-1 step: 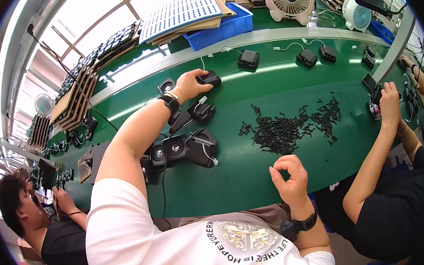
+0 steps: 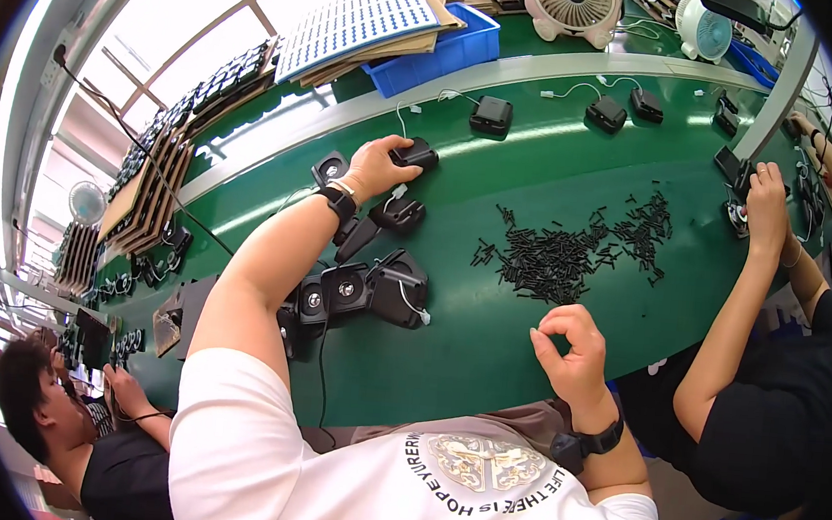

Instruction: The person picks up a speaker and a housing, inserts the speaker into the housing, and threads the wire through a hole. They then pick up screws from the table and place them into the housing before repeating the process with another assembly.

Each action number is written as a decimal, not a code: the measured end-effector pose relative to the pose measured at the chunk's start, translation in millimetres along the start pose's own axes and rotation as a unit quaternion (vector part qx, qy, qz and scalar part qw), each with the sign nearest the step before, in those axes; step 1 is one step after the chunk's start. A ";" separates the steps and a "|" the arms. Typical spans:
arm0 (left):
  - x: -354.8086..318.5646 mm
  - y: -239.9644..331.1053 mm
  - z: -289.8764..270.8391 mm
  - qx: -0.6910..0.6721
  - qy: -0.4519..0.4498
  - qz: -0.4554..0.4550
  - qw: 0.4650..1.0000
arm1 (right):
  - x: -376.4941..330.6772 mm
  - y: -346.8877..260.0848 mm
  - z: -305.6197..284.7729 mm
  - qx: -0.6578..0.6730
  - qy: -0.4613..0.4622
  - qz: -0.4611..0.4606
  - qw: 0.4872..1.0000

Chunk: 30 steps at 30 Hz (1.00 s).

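At the far left of the bench, my left hand is closed on a small black speaker box, thumb on the near side, fingers over its back. A white-tipped cable runs off behind the box. Close by my left wrist lie more black speaker boxes, among them a round-coned speaker and one with a white plug. My right hand hovers over the near bench with fingers curled and thumb close to the index finger; whatever it pinches, if anything, is too small to make out. Beyond it spreads a pile of short black strips.
More black boxes with cables, such as one box, line the far side of the green bench. Behind stand a blue bin and a fan. A co-worker's hand works at the right; another person sits at the left.
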State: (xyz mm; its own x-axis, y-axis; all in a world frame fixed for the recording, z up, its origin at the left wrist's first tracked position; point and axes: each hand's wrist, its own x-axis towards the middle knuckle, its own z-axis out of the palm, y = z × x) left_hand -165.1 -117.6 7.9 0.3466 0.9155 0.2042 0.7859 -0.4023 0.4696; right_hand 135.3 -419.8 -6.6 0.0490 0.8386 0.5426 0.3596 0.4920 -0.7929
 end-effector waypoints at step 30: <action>-83.9 8.5 -24.5 0.172 -0.169 -0.017 0.970 | 39.7 -28.0 87.6 -0.031 -0.254 0.064 0.965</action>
State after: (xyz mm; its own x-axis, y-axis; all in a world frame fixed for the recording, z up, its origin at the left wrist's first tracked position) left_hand -200.0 -197.8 15.8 0.4194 0.8989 -0.1269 0.9043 -0.4016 0.1444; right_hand 45.5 -379.8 12.9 -0.3612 0.9053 0.2235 0.4364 0.3760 -0.8174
